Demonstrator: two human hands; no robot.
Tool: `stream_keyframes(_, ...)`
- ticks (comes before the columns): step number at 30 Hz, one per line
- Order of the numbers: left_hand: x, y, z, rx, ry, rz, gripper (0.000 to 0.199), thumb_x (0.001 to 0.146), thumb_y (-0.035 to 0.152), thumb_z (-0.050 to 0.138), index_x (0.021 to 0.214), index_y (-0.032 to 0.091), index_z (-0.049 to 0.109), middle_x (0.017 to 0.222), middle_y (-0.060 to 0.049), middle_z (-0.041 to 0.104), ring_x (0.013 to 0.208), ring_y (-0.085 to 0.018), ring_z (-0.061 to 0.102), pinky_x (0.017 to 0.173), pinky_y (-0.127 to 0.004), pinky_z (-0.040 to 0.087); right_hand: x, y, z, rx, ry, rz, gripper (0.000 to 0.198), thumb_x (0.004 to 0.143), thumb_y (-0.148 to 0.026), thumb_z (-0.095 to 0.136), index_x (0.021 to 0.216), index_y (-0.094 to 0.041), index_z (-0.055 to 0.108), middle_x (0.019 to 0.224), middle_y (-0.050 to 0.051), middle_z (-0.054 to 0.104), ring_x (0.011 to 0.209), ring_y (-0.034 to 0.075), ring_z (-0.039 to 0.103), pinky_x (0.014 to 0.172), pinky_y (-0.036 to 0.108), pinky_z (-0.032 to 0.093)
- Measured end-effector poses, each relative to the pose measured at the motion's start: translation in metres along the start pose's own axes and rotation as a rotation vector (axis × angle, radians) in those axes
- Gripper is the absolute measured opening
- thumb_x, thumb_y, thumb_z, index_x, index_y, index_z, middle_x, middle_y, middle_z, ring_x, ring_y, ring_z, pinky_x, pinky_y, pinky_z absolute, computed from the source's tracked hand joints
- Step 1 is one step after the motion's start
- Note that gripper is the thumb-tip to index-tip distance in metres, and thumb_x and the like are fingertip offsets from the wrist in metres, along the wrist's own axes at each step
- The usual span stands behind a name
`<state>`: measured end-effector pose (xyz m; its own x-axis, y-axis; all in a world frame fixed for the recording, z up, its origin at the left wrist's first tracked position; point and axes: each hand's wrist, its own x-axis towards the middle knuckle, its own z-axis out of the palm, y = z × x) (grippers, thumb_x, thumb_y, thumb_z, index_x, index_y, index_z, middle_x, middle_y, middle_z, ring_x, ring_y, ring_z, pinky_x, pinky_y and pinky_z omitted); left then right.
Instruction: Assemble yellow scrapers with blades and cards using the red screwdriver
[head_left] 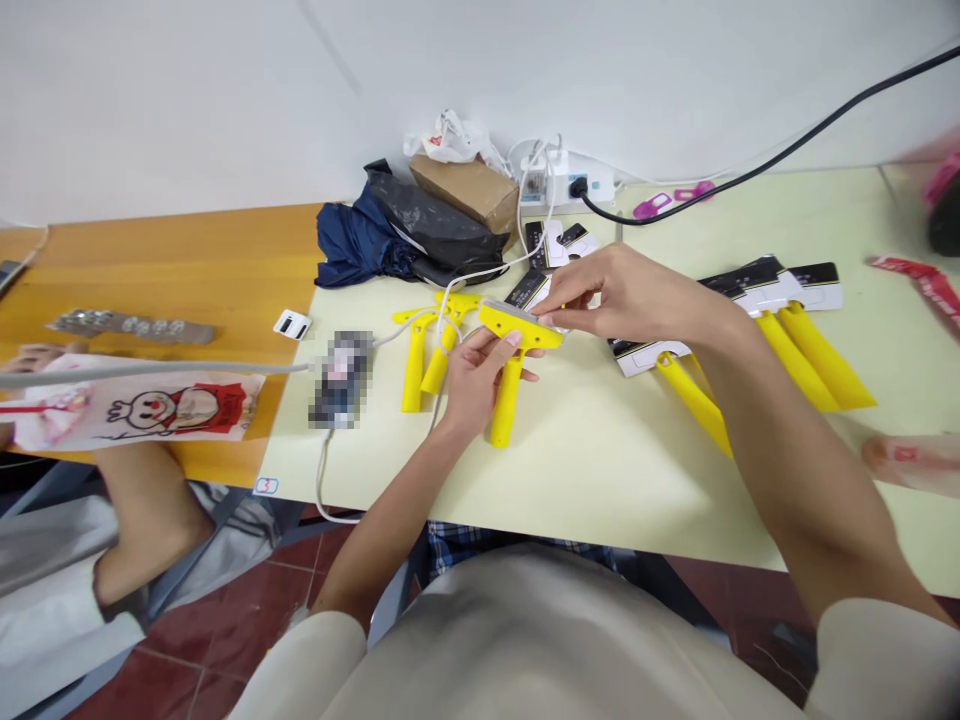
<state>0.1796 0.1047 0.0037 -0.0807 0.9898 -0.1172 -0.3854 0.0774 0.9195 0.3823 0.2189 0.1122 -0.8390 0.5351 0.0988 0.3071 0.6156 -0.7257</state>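
My left hand (476, 380) grips a yellow T-shaped scraper (508, 395) just below its head, the handle hanging down toward me. A grey strip (510, 309) runs along the top of the head. Closed in a pinch, my right hand (607, 295) is at the right end of that strip; its fingers partly hide what they hold. Two more yellow scrapers (413, 370) (442, 345) lie on the table just left of my left hand. Beyond my hands is a black-and-white package card (527, 289).
Several carded yellow scrapers (806, 350) lie at the right. Behind are a cardboard box (469, 190), dark bags (427, 225) and a power strip (600, 190). A white cable (484, 272) loops close to my left hand. A co-worker's arm (146, 500) is at the left.
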Motion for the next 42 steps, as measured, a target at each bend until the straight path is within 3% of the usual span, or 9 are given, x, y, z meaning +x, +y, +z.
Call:
stream_keyframes(8,-0.002,0.001,0.002,0.013,-0.001,-0.013,0.041,0.091,0.050,0.088,0.118,0.020,0.081,0.115,-0.009,0.083,0.101,-0.025,0.085,0.066,-0.026,0.070,0.002,0.001,0.002,-0.003,-0.005,-0.013,0.027,0.100,-0.041,0.070,0.109,-0.025,0.090,0.100,0.005,0.083,0.085,0.020,0.070,0.072,0.034,0.046)
stream_keyframes(14,-0.003,-0.001,0.002,0.019,0.023,0.008,0.037,0.091,0.047,0.088,0.115,0.020,0.080,0.110,-0.008,0.083,0.100,-0.024,0.085,0.066,-0.024,0.069,0.000,0.004,0.001,-0.009,-0.061,-0.012,0.026,0.103,-0.035,0.068,0.116,-0.026,0.089,0.100,0.003,0.080,0.079,0.015,0.064,0.069,0.030,0.044)
stream_keyframes(26,-0.003,0.001,0.001,0.024,-0.004,0.009,0.035,0.093,0.047,0.087,0.114,0.020,0.081,0.101,-0.007,0.083,0.094,-0.024,0.085,0.061,-0.025,0.069,-0.003,0.006,-0.003,-0.027,-0.094,-0.069,0.024,0.107,-0.030,0.066,0.106,-0.024,0.090,0.096,0.003,0.071,0.080,0.013,0.057,0.072,0.029,0.041)
stream_keyframes(33,-0.003,0.000,0.002,0.014,-0.024,0.016,0.033,0.094,0.046,0.086,0.114,0.019,0.081,0.112,-0.009,0.082,0.095,-0.023,0.085,0.064,-0.025,0.069,-0.005,0.004,-0.006,-0.025,-0.107,-0.094,0.025,0.107,-0.029,0.065,0.110,-0.023,0.089,0.089,0.002,0.069,0.077,0.012,0.055,0.071,0.028,0.041)
stream_keyframes(42,-0.003,0.003,0.002,0.006,-0.017,0.025,0.033,0.095,0.048,0.086,0.111,0.019,0.081,0.107,-0.009,0.082,0.091,-0.024,0.085,0.060,-0.026,0.068,-0.005,0.002,-0.008,-0.026,-0.092,-0.034,0.029,0.106,-0.038,0.065,0.111,-0.026,0.090,0.091,0.002,0.074,0.075,0.014,0.059,0.069,0.030,0.043)
